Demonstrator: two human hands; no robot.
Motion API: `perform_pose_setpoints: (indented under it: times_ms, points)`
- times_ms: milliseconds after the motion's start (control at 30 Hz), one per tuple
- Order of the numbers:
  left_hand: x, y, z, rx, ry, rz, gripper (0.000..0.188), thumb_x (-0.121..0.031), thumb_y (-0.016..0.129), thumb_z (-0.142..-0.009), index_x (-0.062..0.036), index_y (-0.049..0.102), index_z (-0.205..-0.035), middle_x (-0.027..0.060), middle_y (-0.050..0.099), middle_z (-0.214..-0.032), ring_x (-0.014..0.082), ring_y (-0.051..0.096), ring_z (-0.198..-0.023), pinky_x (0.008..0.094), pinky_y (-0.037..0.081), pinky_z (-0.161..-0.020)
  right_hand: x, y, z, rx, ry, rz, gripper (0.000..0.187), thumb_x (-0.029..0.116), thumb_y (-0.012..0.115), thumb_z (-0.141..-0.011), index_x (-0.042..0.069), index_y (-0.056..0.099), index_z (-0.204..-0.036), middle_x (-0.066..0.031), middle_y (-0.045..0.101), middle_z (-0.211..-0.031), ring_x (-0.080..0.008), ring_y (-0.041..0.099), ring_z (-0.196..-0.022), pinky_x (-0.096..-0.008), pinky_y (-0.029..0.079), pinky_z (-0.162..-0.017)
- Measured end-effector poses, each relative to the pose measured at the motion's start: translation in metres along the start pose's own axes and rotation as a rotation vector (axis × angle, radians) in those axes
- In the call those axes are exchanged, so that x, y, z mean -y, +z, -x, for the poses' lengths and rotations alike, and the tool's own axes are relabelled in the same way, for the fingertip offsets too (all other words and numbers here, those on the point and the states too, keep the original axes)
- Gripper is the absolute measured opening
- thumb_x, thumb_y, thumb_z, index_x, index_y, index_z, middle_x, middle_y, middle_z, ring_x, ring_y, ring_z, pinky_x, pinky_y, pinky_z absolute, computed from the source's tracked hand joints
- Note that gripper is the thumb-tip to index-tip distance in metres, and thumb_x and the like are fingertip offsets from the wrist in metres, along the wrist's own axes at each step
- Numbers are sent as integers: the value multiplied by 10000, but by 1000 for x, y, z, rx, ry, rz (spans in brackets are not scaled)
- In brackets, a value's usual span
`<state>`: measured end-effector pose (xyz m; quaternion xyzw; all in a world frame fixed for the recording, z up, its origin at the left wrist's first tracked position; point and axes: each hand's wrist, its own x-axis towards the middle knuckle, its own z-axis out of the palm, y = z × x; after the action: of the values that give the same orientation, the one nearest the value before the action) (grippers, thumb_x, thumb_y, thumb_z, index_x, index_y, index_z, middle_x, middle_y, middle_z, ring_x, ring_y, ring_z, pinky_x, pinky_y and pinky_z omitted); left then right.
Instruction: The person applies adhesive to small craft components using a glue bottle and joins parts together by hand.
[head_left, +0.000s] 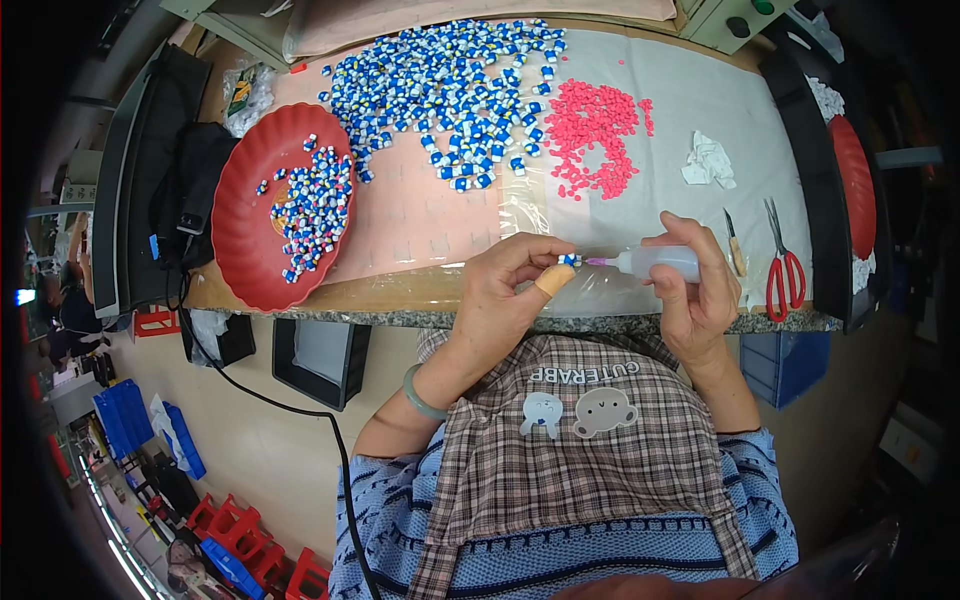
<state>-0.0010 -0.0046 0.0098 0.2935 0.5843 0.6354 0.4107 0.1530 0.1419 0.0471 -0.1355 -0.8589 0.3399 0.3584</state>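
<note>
My left hand (pixel 500 290) pinches a small blue-and-white piece (pixel 570 260) between thumb and forefinger, with a tan finger cot over the thumb. In my right hand (pixel 698 290) lies a translucent squeeze bottle (pixel 660 262), held sideways. Its thin pinkish needle tip points left and reaches the small piece or stops right beside it; I cannot tell which. Beyond my hands, many more blue-and-white pieces (pixel 430 90) are spread on the table. Next to them lies a patch of small pink pieces (pixel 595 130).
A red scalloped dish (pixel 245 230) holding more blue-and-white pieces stands at the left. To the right are crumpled white tissue (pixel 710 160), a slim wooden-handled tool (pixel 737 250) and red-handled scissors (pixel 787 280). A black tray (pixel 815 200) edges the table's right end. A black cable (pixel 270 398) hangs at the left.
</note>
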Motion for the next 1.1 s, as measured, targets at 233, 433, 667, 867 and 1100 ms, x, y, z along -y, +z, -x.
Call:
perform_pose_setpoints:
  times_ms: [233,433,667,867,1100]
  points:
    - [2,-1,1,10,-21,7,255,27,675,-850,28,625,-1100,67,641,-1027,114,625,-923,239,526,-826,0,2,-1,13,-27,12,396,197,610,-938,-47,527,-1240,-158,647,-884,-167,631,-686,-252,498,-595]
    - [1,0,0,-2,-19,14,249,27,668,-855,28,623,-1100,59,647,-1012,110,626,-912,238,524,-817,1,2,-2,-6,-110,70,393,199,622,-928,-44,537,-1226,-164,649,-881,-170,632,-710,-252,496,-614]
    - [3,-5,-1,16,-74,127,248,26,657,-863,42,614,-1107,64,656,-1001,110,631,-908,232,521,-806,-8,-3,4,-114,368,-428,320,167,642,-913,-15,542,-1157,-130,653,-903,-140,603,-675,-233,469,-538]
    - [7,-6,-1,-34,-69,147,265,31,643,-871,51,607,-1133,73,657,-993,122,641,-900,234,523,-807,-30,-4,-8,-93,616,-813,284,-12,673,-815,15,535,-1060,-65,610,-906,-132,611,-731,-229,483,-579]
    - [8,-8,-1,8,-60,90,249,33,634,-879,42,624,-1128,86,653,-997,137,649,-909,244,530,-813,-52,6,-10,74,677,-408,257,-15,683,-808,32,567,-1032,-25,596,-880,-127,618,-810,-255,495,-699]
